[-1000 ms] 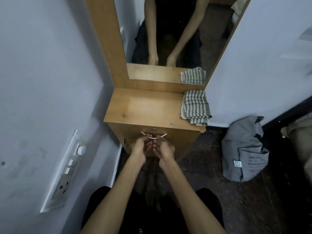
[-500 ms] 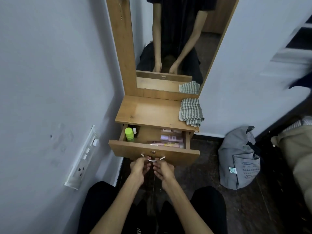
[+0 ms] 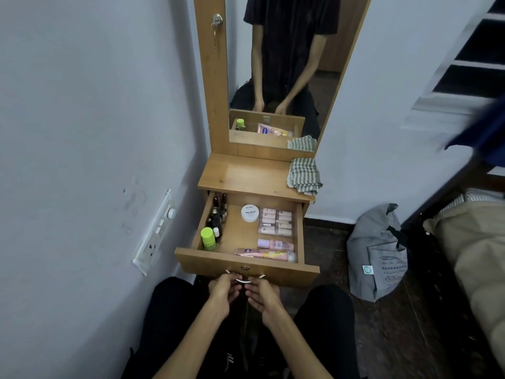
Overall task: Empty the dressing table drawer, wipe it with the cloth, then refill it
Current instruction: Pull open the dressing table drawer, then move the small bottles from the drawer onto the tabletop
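Narrow corner, wooden dressing table against the wall. Drawer stands pulled out, full of bottles and tubes. Left hand and right hand, 2 together, grip its handle. Cloth lies beyond, right rear, nearer the right hand.

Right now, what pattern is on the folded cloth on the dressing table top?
Grey-green and white checks on the folded cloth, clearest in the head view.

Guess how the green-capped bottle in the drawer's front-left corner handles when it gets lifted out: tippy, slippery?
The green-capped bottle stands upright and looks taller than wide, so a sideways nudge may tip it toward the small dark bottles beside it. Its wide cap probably gives fingers decent purchase. It looks like plastic, so likely light and not fragile.
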The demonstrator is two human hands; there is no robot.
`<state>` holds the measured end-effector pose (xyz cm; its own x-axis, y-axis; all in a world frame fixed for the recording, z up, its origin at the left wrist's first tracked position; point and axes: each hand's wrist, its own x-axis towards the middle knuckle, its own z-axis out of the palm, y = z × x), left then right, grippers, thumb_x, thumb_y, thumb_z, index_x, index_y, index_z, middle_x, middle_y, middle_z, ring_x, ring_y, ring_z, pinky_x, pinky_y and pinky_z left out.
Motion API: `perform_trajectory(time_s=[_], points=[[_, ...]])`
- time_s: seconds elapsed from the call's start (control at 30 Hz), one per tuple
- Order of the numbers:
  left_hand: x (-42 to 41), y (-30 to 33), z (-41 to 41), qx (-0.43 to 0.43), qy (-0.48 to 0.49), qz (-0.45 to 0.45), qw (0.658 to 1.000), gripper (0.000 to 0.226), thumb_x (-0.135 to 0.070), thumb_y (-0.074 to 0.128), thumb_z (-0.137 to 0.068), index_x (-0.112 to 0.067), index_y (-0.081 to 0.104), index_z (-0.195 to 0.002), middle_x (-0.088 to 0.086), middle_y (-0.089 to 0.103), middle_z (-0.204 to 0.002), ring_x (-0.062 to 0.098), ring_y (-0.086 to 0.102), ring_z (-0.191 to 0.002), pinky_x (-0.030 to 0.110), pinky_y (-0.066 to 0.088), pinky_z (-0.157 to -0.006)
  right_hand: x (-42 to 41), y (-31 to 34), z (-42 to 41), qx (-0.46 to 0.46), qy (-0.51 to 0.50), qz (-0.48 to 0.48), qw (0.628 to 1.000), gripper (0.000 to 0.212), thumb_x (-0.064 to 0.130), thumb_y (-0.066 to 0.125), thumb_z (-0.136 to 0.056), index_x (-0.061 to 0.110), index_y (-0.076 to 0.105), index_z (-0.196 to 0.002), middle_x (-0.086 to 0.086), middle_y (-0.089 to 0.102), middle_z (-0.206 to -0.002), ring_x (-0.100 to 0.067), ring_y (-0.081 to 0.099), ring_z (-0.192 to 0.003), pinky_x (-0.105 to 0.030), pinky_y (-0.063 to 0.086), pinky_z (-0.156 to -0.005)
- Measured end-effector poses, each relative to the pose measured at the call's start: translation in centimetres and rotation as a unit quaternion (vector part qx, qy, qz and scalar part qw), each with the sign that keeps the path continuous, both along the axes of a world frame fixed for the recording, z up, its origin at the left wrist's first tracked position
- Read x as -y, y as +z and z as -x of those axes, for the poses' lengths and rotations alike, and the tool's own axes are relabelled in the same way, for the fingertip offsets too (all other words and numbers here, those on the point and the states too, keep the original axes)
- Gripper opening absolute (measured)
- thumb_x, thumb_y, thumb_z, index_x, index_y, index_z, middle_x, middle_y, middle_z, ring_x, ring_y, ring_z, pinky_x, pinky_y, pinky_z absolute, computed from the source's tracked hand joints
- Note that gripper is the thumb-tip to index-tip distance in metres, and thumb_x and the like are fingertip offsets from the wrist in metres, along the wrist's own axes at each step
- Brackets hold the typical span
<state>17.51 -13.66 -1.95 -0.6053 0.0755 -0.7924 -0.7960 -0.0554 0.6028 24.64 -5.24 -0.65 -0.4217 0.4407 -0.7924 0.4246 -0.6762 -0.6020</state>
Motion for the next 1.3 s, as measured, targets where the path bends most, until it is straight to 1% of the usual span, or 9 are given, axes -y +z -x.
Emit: perform_trajectory(time_s=[0.43, 0.63, 0.77, 0.87, 1.0, 1.07, 1.13, 1.23, 1.3], points=[[1.6, 0.2, -2.0, -0.010, -0.019, 0.001, 1.000, 0.021, -0.001, 0.070, -0.083, 0.002, 0.072, -0.104, 0.007, 0.070, -0.075, 0.014, 0.061, -0.058, 0.022, 0.049, -0.051, 1.8, 0.2, -1.6, 0.000, -0.002, -0.005, 1.000, 0.013, 0.018, 0.067, -0.095, 0.007, 0.074, -0.099, -0.006, 0.077, -0.080, -0.015, 0.069, -0.071, -0.027, 0.054, -0.065], [1.4, 0.5, -2.0, -0.047, 0.036, 0.040, 0.997, 0.023, -0.011, 0.066, -0.085, 0.007, 0.070, -0.098, 0.012, 0.068, -0.073, 0.021, 0.059, -0.058, 0.028, 0.047, -0.054, 1.7, 0.5, -2.0, 0.030, 0.014, -0.032, 0.999, 0.020, 0.024, 0.067, -0.093, 0.006, 0.073, -0.096, -0.007, 0.075, -0.075, -0.016, 0.065, -0.060, -0.025, 0.053, -0.056], [1.5, 2.8, -1.4, -0.130, 0.079, 0.117, 0.981, 0.013, -0.017, 0.066, -0.085, -0.004, 0.070, -0.085, 0.008, 0.068, -0.066, 0.022, 0.061, -0.058, 0.032, 0.051, -0.062, 1.5, 2.1, -1.9, 0.022, 0.063, -0.057, 0.996, 0.022, 0.028, 0.069, -0.090, 0.007, 0.077, -0.088, -0.004, 0.074, -0.068, -0.013, 0.063, -0.054, -0.023, 0.050, -0.051], [1.9, 4.9, -0.4, -0.234, 0.055, 0.149, 0.959, 0.005, -0.017, 0.066, -0.087, -0.015, 0.067, -0.082, 0.006, 0.071, -0.081, 0.024, 0.068, -0.075, 0.039, 0.056, -0.076, 1.4, 4.0, -0.8, -0.037, 0.089, -0.092, 0.991, 0.018, 0.019, 0.067, -0.092, 0.007, 0.078, -0.085, -0.003, 0.073, -0.068, -0.010, 0.063, -0.056, -0.020, 0.049, -0.053], [2.6, 7.4, 2.0, -0.361, 0.019, 0.189, 0.913, 0.015, -0.013, 0.071, -0.083, -0.025, 0.063, -0.077, -0.008, 0.067, -0.077, 0.004, 0.064, -0.078, 0.020, 0.043, -0.062, 1.1, 6.7, 1.5, -0.122, 0.127, -0.175, 0.969, 0.016, 0.014, 0.065, -0.095, 0.009, 0.076, -0.086, -0.005, 0.073, -0.073, -0.007, 0.063, -0.062, -0.018, 0.051, -0.058], [3.2, 7.7, 3.6, -0.409, -0.023, 0.230, 0.883, 0.016, -0.014, 0.072, -0.080, -0.027, 0.063, -0.080, -0.009, 0.067, -0.077, 0.001, 0.062, -0.075, 0.021, 0.045, -0.064, 0.7, 7.5, 2.9, -0.137, 0.157, -0.245, 0.947, 0.016, 0.016, 0.066, -0.092, 0.011, 0.077, -0.082, -0.008, 0.075, -0.077, -0.012, 0.066, -0.068, -0.026, 0.055, -0.066], [3.7, 7.6, 5.4, -0.440, -0.085, 0.279, 0.850, 0.017, -0.017, 0.074, -0.078, -0.026, 0.064, -0.089, -0.010, 0.066, -0.085, 0.006, 0.062, -0.078, 0.028, 0.048, -0.069, 0.3, 7.8, 4.6, -0.131, 0.184, -0.311, 0.923, 0.015, 0.021, 0.067, -0.090, 0.017, 0.076, -0.078, -0.002, 0.075, -0.077, -0.014, 0.069, -0.075, -0.032, 0.057, -0.075], [4.0, 6.9, 7.6, -0.461, -0.187, 0.363, 0.788, 0.032, -0.024, 0.075, -0.077, -0.022, 0.065, -0.107, -0.006, 0.061, -0.104, 0.015, 0.058, -0.093, 0.029, 0.042, -0.073, -0.2, 7.5, 7.5, -0.097, 0.219, -0.406, 0.882, 0.014, 0.026, 0.067, -0.085, 0.032, 0.073, -0.073, 0.016, 0.072, -0.070, 0.001, 0.067, -0.070, -0.016, 0.050, -0.064], [3.8, 6.4, 8.7, -0.450, -0.236, 0.393, 0.766, 0.039, -0.029, 0.074, -0.079, -0.018, 0.066, -0.114, 0.001, 0.059, -0.112, 0.022, 0.059, -0.103, 0.031, 0.043, -0.074, -0.3, 7.0, 9.3, -0.061, 0.247, -0.456, 0.853, 0.010, 0.027, 0.068, -0.084, 0.033, 0.074, -0.079, 0.018, 0.071, -0.070, 0.003, 0.062, -0.064, -0.017, 0.043, -0.060]])
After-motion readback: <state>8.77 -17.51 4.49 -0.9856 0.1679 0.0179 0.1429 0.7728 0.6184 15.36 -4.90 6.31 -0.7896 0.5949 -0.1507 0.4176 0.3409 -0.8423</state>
